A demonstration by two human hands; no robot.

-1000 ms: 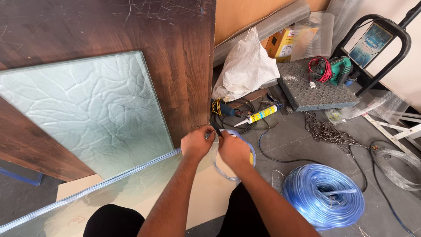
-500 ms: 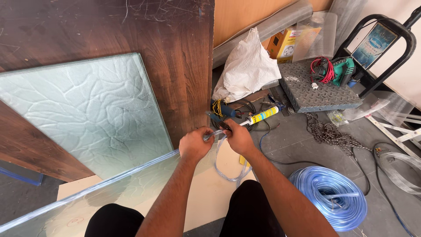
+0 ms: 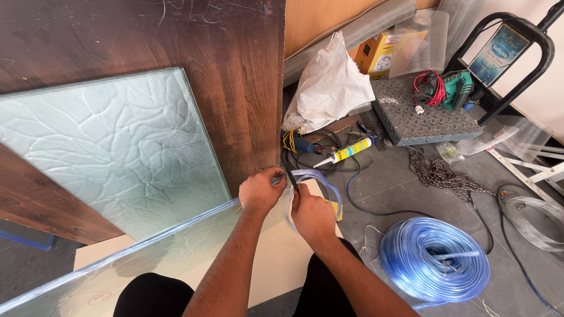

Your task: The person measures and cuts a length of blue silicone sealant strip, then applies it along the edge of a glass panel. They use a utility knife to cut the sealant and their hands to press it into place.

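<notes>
Both hands have drawn close together at the corner of the patterned glass pane (image 3: 117, 158): the left hand (image 3: 261, 191) and right hand (image 3: 311, 214) each pinch the clear blue plastic tubing (image 3: 314, 179), now looped over that edge.

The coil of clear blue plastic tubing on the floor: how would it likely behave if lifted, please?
The coil of clear blue plastic tubing would probably sag and loosen, since no tie is visible. It looks hollow, so likely light for its bulk. Lying flat on the grey floor, it seems unlikely to roll.

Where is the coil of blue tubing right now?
In the head view, the coil of blue tubing lies on the grey floor at lower right, right of the right hand, below the chain.
</notes>
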